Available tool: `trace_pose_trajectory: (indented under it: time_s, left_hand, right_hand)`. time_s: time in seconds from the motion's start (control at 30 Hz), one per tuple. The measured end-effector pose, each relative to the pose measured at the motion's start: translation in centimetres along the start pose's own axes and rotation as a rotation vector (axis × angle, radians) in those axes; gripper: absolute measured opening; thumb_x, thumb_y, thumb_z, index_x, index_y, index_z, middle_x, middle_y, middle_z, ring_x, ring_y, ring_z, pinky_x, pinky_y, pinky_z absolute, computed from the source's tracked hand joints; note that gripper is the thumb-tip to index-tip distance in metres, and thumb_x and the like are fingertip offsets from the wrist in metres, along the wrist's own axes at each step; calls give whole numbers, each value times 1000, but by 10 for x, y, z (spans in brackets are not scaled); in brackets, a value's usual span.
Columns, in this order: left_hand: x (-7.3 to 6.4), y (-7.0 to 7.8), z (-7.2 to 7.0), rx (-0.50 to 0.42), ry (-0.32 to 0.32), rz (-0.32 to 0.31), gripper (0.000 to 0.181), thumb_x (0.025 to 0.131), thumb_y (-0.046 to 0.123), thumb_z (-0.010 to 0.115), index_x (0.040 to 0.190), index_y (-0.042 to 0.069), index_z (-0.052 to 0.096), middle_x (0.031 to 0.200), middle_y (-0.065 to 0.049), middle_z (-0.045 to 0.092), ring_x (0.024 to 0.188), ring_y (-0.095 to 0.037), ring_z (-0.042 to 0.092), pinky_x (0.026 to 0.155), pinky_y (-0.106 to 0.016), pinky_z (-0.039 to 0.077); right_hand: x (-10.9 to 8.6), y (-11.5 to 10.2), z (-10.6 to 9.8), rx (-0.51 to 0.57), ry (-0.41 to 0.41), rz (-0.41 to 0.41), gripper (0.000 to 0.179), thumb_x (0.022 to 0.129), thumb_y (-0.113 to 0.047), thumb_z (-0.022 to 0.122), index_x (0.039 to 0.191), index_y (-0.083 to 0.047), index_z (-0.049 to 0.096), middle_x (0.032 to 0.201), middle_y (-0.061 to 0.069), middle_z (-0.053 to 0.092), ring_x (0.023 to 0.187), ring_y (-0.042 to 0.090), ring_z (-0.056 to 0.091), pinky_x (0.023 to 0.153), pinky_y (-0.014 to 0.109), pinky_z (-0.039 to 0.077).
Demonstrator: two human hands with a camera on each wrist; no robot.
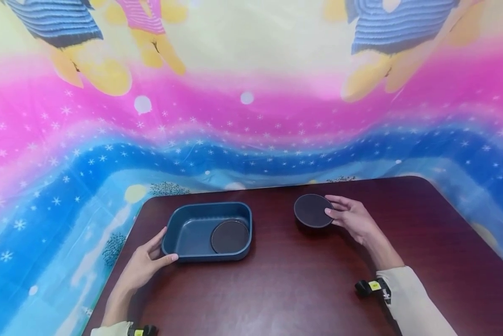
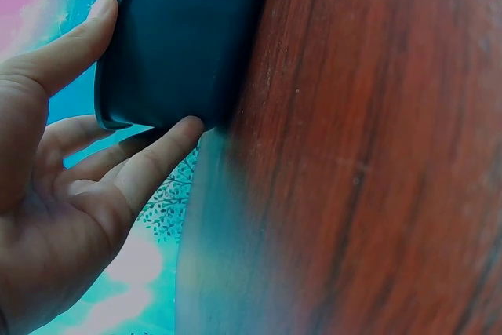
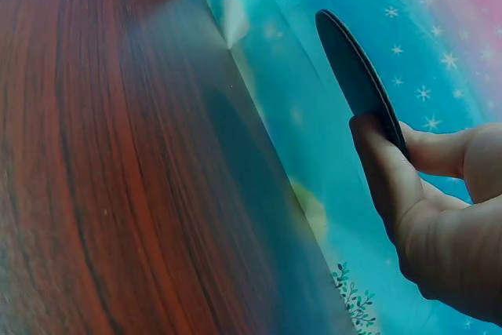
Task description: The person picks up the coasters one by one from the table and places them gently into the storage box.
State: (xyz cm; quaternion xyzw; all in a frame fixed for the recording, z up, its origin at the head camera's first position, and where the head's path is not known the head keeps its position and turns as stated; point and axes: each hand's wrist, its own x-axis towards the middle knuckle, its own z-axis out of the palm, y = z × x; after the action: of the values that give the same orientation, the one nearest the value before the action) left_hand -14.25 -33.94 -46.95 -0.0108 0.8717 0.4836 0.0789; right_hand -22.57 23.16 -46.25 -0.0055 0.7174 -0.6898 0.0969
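Observation:
A dark blue rectangular plastic basin [image 1: 192,233] stands on the table, left of the middle. My left hand [image 1: 142,267] holds its near left corner, with the thumb at the front rim and the fingers along the left side; the left wrist view shows fingertips against the basin's outer wall [image 2: 172,45]. A round dark coaster [image 1: 230,237] lies inside the basin at its right end. My right hand [image 1: 354,220] pinches another thin round coaster [image 1: 312,211] by its right edge. In the right wrist view, that coaster [image 3: 353,68] is raised above the table, between thumb and fingers.
The brown wooden table [image 1: 268,298] has rounded far corners. Behind it and at its sides hangs a colourful printed cloth [image 1: 251,116]. Each wrist carries a black strap with a yellow label, such as the right strap [image 1: 373,285].

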Motion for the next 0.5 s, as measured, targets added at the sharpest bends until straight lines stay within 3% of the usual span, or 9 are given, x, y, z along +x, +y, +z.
trace_pose_trajectory:
  time_s: [0.5]
  left_hand:
    - [-1, -1, 0, -10, -10, -5, 94, 100, 30, 79, 174, 25, 20, 172, -24, 35, 146, -42, 55, 99, -36, 63]
  right_hand:
    - [-4, -7, 5, 46, -25, 4, 70, 105, -7, 68, 165, 5, 34, 151, 26, 56, 101, 4, 76, 89, 22, 63]
